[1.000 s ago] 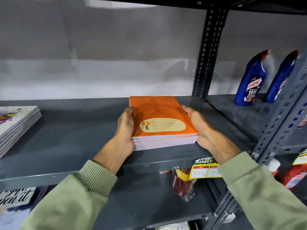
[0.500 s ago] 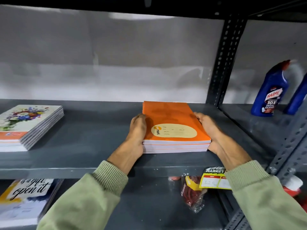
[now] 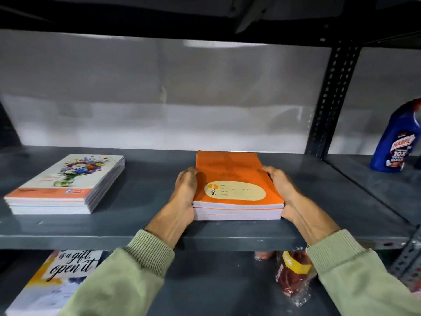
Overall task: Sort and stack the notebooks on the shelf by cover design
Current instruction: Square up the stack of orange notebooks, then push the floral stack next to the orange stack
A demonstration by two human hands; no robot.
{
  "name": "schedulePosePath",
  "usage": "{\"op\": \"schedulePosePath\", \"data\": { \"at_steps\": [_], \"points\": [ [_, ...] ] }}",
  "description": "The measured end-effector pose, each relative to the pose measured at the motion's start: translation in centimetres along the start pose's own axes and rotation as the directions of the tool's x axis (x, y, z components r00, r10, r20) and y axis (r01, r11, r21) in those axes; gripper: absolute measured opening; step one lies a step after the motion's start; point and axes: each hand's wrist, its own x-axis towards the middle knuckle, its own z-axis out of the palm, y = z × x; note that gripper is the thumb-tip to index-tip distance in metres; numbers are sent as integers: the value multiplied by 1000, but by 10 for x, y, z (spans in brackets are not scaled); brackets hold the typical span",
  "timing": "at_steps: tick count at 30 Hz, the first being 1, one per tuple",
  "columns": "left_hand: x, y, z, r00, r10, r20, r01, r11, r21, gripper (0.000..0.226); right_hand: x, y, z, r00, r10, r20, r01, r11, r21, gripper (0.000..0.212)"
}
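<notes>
A stack of three orange notebooks (image 3: 232, 172) with a cream oval label lies flat on the grey metal shelf (image 3: 141, 233), near its front edge. My left hand (image 3: 185, 190) presses against the stack's left side. My right hand (image 3: 281, 188) grips its right side, fingers along the edge. Further left on the same shelf rests a second stack of several notebooks with a flower-bouquet cover (image 3: 68, 183), apart from both hands.
A blue toilet-cleaner bottle (image 3: 396, 142) stands on the neighbouring shelf at right, beyond a perforated upright post (image 3: 330, 99). On the shelf below lie a notebook with "open it" lettering (image 3: 57, 277) and a plastic bag of red items (image 3: 293, 274).
The view has shifted left, bringing the floral stack fully into sight. The orange stack has been squared up and sits straighter; both hands stay on its sides.
</notes>
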Motion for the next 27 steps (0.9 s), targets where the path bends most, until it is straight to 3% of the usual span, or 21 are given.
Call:
{"op": "schedulePosePath", "data": {
  "at_steps": [6, 11, 15, 17, 19, 22, 27],
  "points": [
    [6, 15, -42, 1000, 13, 6, -13, 1000, 4, 29, -9, 8, 44, 1000, 8, -2, -8, 1000, -25, 44],
    [3, 18, -51, 993, 79, 89, -83, 995, 48, 37, -24, 3, 54, 999, -38, 19, 40, 994, -101, 36],
    [-3, 26, -72, 973, 208, 103, -220, 967, 125, 22, -36, -13, 56, 965, -248, -89, 214, 934, -285, 57],
    [-2, 36, -86, 959, 270, 91, -280, 950, 139, 32, -42, -23, 73, 898, -419, -135, 362, 877, -317, 61],
    [1, 49, -98, 941, 323, 103, -335, 930, 148, 44, -47, -29, 107, 859, -504, -92, 467, 843, -266, 58],
    [4, 69, -122, 916, 378, 130, -395, 908, 138, 43, -52, -27, 172, 843, -535, 53, 535, 826, -175, 52],
    [19, 98, -203, 907, 418, 45, -419, 891, 175, 50, -55, 7, 263, 874, -457, 165, 479, 867, -136, 62]
  ]
}}
